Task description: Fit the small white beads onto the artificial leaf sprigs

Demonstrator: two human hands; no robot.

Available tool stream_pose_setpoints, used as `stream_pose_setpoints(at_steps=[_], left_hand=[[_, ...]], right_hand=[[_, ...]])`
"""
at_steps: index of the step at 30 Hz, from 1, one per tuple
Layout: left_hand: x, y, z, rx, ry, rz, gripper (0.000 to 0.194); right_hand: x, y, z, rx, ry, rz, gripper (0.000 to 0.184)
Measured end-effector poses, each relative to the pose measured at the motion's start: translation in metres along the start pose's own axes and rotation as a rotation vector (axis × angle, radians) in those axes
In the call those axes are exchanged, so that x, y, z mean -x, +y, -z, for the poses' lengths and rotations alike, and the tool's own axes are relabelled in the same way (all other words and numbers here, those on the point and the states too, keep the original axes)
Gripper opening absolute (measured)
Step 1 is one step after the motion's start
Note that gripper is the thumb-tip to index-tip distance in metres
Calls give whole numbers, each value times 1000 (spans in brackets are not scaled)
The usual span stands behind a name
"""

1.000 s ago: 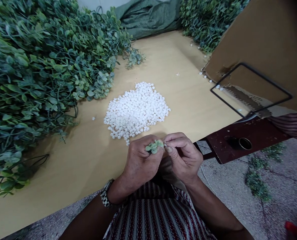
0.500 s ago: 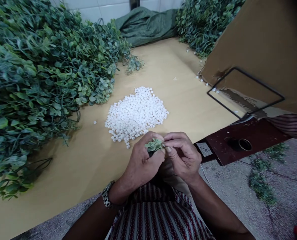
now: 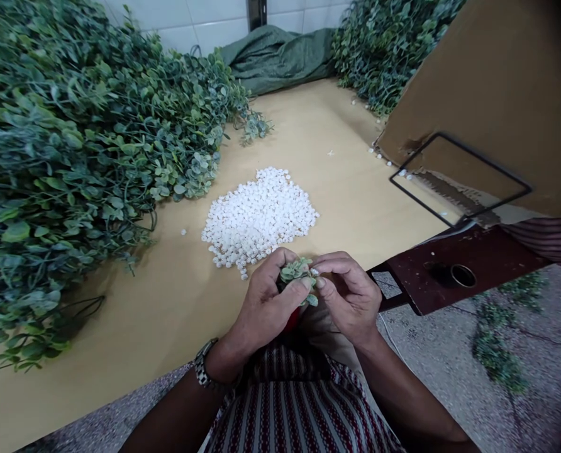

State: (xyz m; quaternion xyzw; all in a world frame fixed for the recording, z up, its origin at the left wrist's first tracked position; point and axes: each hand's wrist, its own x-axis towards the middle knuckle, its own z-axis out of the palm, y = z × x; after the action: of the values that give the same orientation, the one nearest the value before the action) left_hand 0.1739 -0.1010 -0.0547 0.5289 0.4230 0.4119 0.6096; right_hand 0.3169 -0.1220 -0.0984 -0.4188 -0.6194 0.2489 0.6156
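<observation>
My left hand (image 3: 266, 305) is closed around a small pale green artificial leaf sprig (image 3: 295, 272), held over my lap at the table's near edge. My right hand (image 3: 349, 296) pinches its fingertips against the sprig's right side, on something tiny and white that I cannot name. Just beyond both hands lies a heap of several small white beads (image 3: 259, 217) on the tan table (image 3: 177, 302). A metal watch (image 3: 204, 371) sits on my left wrist.
A big pile of green artificial foliage (image 3: 73, 163) covers the table's left side, and more foliage (image 3: 384, 44) lies at the back right. A green sack (image 3: 275, 56) is at the back. A cardboard box (image 3: 492, 94) with a black wire frame (image 3: 460, 179) stands on the right, above a dark bracket (image 3: 445, 270).
The sprig has turned in my left hand and sits slightly lower between the fingers. My right fingertips have closed in tighter on it. The view has tilted up a little.
</observation>
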Motion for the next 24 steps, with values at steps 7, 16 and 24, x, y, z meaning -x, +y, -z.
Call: stream_pose_setpoints(at_steps=[7, 16, 24], left_hand=[[-2, -4, -2, 71, 44, 19, 11], [0, -8, 3, 60, 4, -25, 16], [-2, 3, 3, -134, -59, -22, 22]], right_hand=[[3, 3, -4, 33, 56, 59, 21], [-4, 3, 9, 118, -15, 48, 25], [-41, -16, 9, 90, -219, 167, 16]])
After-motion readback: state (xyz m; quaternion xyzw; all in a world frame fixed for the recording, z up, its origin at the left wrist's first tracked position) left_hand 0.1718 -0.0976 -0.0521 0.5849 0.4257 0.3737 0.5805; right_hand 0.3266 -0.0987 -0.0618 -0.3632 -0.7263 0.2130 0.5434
